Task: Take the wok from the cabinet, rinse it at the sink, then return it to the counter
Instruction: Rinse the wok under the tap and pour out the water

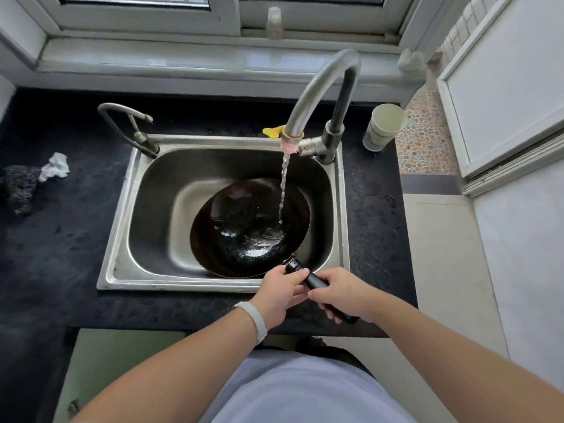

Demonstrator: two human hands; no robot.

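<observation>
A black wok (244, 230) lies in the steel sink (122, 239), tilted toward the right. Water runs from the curved faucet (314, 96) into the wok's bowl, which looks wet and shiny. The wok's black handle (314, 280) sticks out over the sink's front right corner. My left hand (280, 296) grips the handle close to the wok. My right hand (345, 293) grips the handle further back, near its end.
Dark counter (61, 239) surrounds the sink. A small second tap (134, 129) stands at the sink's back left. A paper cup (383, 126) sits at the back right, a crumpled tissue (55, 170) and dark scrubber (18, 187) at the left. A green cabinet door (116, 361) is below.
</observation>
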